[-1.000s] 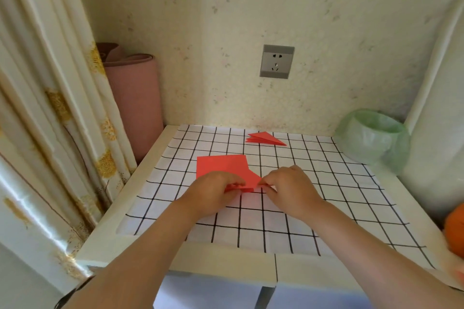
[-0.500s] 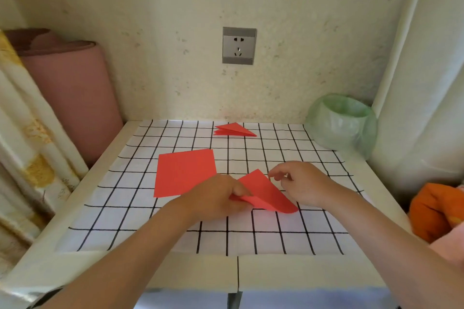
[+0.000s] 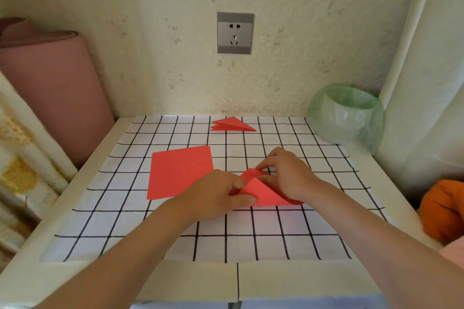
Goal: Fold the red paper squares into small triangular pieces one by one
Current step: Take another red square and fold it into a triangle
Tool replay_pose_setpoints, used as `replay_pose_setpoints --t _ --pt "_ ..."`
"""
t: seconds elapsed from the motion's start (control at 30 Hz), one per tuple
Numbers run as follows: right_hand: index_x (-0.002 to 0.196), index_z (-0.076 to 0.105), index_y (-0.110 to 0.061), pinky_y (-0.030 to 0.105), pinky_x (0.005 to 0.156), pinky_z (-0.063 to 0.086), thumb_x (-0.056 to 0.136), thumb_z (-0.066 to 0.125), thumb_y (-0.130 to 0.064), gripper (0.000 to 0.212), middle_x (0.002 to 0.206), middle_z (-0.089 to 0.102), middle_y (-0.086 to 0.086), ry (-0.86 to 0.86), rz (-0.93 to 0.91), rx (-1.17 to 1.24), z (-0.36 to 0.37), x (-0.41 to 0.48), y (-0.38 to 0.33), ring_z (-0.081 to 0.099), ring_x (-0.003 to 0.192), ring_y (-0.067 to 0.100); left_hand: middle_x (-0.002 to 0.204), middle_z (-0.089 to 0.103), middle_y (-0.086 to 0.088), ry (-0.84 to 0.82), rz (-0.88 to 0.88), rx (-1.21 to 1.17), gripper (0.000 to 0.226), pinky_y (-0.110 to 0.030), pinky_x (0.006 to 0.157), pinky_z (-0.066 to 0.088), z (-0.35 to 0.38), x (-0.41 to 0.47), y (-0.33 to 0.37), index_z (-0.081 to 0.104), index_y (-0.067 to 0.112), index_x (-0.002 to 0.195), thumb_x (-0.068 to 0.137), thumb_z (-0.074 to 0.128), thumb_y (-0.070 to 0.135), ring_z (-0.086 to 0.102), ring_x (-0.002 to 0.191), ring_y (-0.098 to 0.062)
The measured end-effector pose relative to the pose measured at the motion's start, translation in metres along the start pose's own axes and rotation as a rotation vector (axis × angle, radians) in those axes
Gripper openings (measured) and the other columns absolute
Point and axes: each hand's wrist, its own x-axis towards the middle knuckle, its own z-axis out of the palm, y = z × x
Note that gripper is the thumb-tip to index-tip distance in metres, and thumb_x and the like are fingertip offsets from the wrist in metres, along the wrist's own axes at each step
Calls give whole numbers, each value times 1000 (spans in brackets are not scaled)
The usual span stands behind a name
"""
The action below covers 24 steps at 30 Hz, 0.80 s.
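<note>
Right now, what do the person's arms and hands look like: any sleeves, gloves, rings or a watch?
Both are bare. The left forearm and right forearm show no sleeve up to the frame's edge. The left hand and right hand wear no gloves; no ring, watch or bracelet shows on the sides in view.

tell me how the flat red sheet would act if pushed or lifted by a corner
The sheet lies thin and flat on the mat, so it probably slides easily and weighs almost nothing. Lifted by a corner it would likely droop; the folded piece suggests it creases readily.
</note>
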Motion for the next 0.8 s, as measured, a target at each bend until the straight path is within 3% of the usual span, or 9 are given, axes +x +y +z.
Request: replay_pose_setpoints --t 0.17,0.27,0.33,0.4,0.47,0.53,0.63,0.73,0.8 --pt "94 67 -34 31 78 51 84 73 -31 12 96 64 -11 9 53 275 0 1 -2 61 85 10 108 62 10 96 58 1 16 -27 90 45 2 3 0 75 21 89 89 68 36 54 101 -2" --pt "100 62 -33 29 70 50 82 75 -15 28 89 71 -2 31 123 514 -8 1 -6 65 76 14 134 50 13 233 -33 -49 1 -28 105 31 -3 5 0 72 35 86 87 71 37 37 127 -5" --pt "107 63 -30 30 73 55 82 76 -9 34 91 75 2 21 139 638 -15 -2 -11 70 80 17 137 52 13 260 -70 -101 13 -30 108 32 -5 7 0 64 44 81 86 72 35 38 131 -4" --pt "106 70 -27 30 78 58 84 74 -7 29 92 77 1 13 122 713 -19 -6 -14 73 85 16 128 60 14 244 -87 -167 5 -32 104 41 -6 9 -2 72 34 83 87 71 32 51 120 -1" --pt "98 76 -24 23 72 56 89 70 -12 16 88 77 -5 2 109 751 -22 -11 -17 72 80 9 98 70 10 242 -105 -213 16 -34 89 50 -5 11 -3 71 18 83 89 68 32 63 92 -6" --pt "93 77 -16 21 67 48 94 63 -30 19 82 74 -8 -31 138 776 -23 -15 -19 66 73 7 71 60 5 289 -122 -240 23 -31 69 47 -3 12 -2 63 14 75 90 67 32 56 68 -10" --pt "80 71 -8 26 67 41 93 58 -50 46 71 61 -2 -64 193 743 -24 -18 -19 55 66 10 75 65 9 354 -105 -356 5 -22 67 46 -1 15 0 65 20 88 90 69 21 57 68 -4" --pt "78 76 -24 24 67 46 90 70 -27 14 74 73 -3 -23 160 658 -22 -18 -18 60 65 4 82 69 5 419 -129 -404 32 -13 64 44 3 16 1 55 28 112 87 72 16 59 69 0" --pt "82 77 -24 26 70 48 90 70 -19 12 80 75 -1 -16 153 664 -20 -17 -17 63 67 6 84 67 8 462 -135 -327 47 -7 67 41 6 16 1 49 34 126 87 72 20 58 72 4"
